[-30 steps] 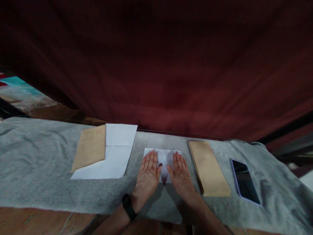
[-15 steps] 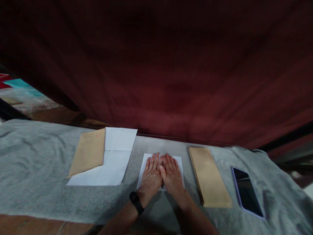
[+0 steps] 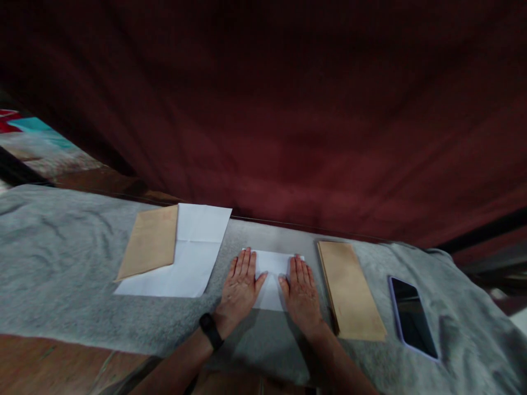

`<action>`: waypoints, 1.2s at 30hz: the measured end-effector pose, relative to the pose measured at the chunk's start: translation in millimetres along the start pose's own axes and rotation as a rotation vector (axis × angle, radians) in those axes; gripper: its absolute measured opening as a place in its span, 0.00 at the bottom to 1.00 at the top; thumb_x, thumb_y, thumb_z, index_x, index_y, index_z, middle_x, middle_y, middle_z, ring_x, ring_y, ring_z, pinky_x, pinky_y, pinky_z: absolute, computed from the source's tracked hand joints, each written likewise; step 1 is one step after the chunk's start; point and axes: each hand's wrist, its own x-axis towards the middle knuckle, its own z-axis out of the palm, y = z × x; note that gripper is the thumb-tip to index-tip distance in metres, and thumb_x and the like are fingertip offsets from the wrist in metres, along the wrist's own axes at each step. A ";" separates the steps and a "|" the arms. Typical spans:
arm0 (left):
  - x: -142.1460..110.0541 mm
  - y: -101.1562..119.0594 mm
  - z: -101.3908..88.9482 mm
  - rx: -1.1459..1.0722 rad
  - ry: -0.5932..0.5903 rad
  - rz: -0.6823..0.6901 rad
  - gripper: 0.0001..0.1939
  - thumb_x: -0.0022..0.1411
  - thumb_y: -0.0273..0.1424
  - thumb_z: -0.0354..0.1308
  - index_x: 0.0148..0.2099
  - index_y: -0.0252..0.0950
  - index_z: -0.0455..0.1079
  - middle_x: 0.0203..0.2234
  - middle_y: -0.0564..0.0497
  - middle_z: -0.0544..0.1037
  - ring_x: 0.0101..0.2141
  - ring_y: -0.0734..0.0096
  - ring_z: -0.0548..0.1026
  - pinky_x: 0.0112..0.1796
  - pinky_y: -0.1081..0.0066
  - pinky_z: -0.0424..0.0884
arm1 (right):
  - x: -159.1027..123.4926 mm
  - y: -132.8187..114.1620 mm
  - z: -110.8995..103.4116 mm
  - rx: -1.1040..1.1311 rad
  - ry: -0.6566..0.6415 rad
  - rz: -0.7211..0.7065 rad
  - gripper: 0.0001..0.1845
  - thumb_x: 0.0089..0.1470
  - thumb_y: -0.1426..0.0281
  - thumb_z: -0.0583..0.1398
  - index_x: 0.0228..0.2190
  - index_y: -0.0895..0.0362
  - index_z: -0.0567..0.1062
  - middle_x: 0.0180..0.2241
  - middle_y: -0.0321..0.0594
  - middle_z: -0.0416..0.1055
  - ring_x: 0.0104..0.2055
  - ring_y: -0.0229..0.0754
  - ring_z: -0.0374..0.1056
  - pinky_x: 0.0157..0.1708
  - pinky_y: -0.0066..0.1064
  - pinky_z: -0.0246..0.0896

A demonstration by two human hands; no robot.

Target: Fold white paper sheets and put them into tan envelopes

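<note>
A folded white sheet of paper (image 3: 272,274) lies on the grey cloth (image 3: 61,274) in front of me. My left hand (image 3: 241,285) rests flat on its left part, fingers stretched out, a black band on the wrist. On the sheet's right part lies my right hand (image 3: 300,291), also flat with the fingers together and extended. A strip of white paper shows between the two hands. Neither hand holds anything.
To the left lie white sheets (image 3: 193,252) with a brown envelope (image 3: 150,247) on top. A stack of brown envelopes (image 3: 349,291) lies right of my hands, then a phone (image 3: 411,323), screen up. A dark red curtain (image 3: 263,109) hangs behind the table.
My hands, side by side in the middle of the sheet half a second ago, have slid apart to its left and right parts.
</note>
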 end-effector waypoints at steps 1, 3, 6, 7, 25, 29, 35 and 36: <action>-1.3 -1.3 -0.4 0.001 0.001 -0.006 0.33 0.75 0.44 0.41 0.70 0.23 0.57 0.67 0.32 0.62 0.68 0.50 0.59 0.65 0.50 0.59 | -1.5 1.3 -0.3 0.002 0.005 0.007 0.35 0.72 0.58 0.48 0.69 0.69 0.54 0.69 0.63 0.55 0.71 0.56 0.52 0.67 0.51 0.52; -3.7 -3.5 -1.1 -0.005 0.008 -0.014 0.34 0.75 0.45 0.41 0.71 0.23 0.56 0.67 0.31 0.63 0.68 0.50 0.60 0.65 0.49 0.60 | -4.7 3.3 -0.7 0.000 0.018 0.019 0.36 0.72 0.57 0.47 0.70 0.70 0.52 0.69 0.64 0.54 0.71 0.57 0.53 0.67 0.52 0.53; -6.4 -5.9 -1.9 -0.010 0.013 -0.025 0.36 0.75 0.46 0.42 0.72 0.23 0.54 0.67 0.30 0.62 0.68 0.49 0.60 0.65 0.48 0.59 | -9.8 5.9 -1.2 -0.003 0.039 0.033 0.38 0.72 0.56 0.47 0.70 0.70 0.50 0.69 0.64 0.54 0.70 0.59 0.54 0.66 0.53 0.54; -7.0 -6.5 -2.1 -0.008 0.008 -0.032 0.36 0.75 0.46 0.42 0.72 0.23 0.54 0.67 0.30 0.62 0.68 0.48 0.60 0.65 0.48 0.59 | -11.5 6.9 -1.6 -0.004 0.043 0.037 0.38 0.72 0.56 0.47 0.70 0.69 0.49 0.69 0.64 0.54 0.70 0.59 0.55 0.66 0.53 0.54; -30.4 41.8 -24.0 -0.172 -0.196 0.261 0.31 0.72 0.29 0.42 0.74 0.28 0.48 0.73 0.41 0.51 0.72 0.60 0.45 0.70 0.54 0.44 | -23.8 -26.6 -22.3 0.252 -0.145 -0.176 0.35 0.73 0.64 0.41 0.72 0.60 0.32 0.74 0.51 0.41 0.75 0.49 0.38 0.69 0.53 0.51; -34.4 42.4 -22.4 -0.169 -0.207 0.238 0.32 0.71 0.28 0.43 0.74 0.28 0.47 0.73 0.42 0.51 0.72 0.60 0.45 0.70 0.54 0.44 | -28.0 -23.1 -20.4 0.190 -0.148 -0.182 0.34 0.73 0.62 0.42 0.72 0.62 0.37 0.73 0.52 0.44 0.75 0.50 0.41 0.70 0.53 0.47; -33.0 44.6 -28.2 -0.160 -0.196 0.234 0.31 0.73 0.31 0.42 0.74 0.29 0.48 0.72 0.41 0.53 0.72 0.60 0.48 0.70 0.53 0.43 | -28.7 -14.7 -17.9 0.159 -0.151 -0.202 0.35 0.72 0.62 0.42 0.72 0.63 0.40 0.73 0.53 0.45 0.74 0.50 0.43 0.70 0.54 0.47; -32.8 44.7 -29.2 -0.164 -0.196 0.233 0.30 0.73 0.31 0.41 0.74 0.29 0.49 0.72 0.41 0.53 0.72 0.61 0.48 0.70 0.54 0.43 | -29.0 -14.1 -18.0 0.151 -0.152 -0.204 0.35 0.72 0.62 0.42 0.72 0.64 0.40 0.73 0.54 0.45 0.74 0.51 0.43 0.69 0.54 0.48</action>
